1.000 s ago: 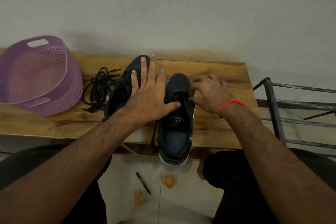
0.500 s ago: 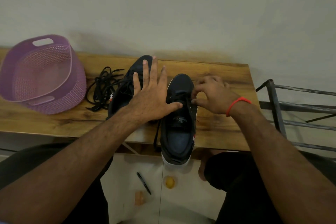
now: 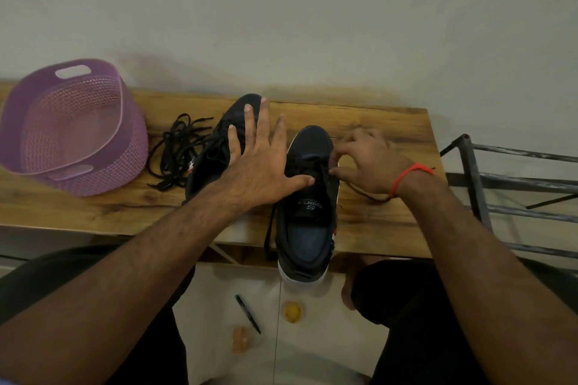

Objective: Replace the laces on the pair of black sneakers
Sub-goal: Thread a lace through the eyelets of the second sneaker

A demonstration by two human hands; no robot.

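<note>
— Down on the floor, nearest of all, what lay there?

— Between the person's knees lay a black pen, a small yellow round thing to its right, and a pale orange thing nearer still. What those two were could not be told.

— And on the wooden table?

— The right sneaker stood with its heel hanging over the near edge and its toe pointing far. One black lace end trailed down its left side. The left hand lay spread flat, fingers straight, the thumb pressing on that shoe's tongue while the fingers reached over the left sneaker beside it. It gripped nothing.

— What about the other hand?

— The right hand, with a red band at the wrist, had its fingers curled at the shoe's right side, thumb and forefinger pinching the lace by the eyelets. A loop of lace ran on the table under the wrist.

— Farther left?

— A loose heap of spare black laces lay just left of the left sneaker, and beyond that a purple basket near the far left corner. A metal rack stood off the table's right end, against the wall.
</note>
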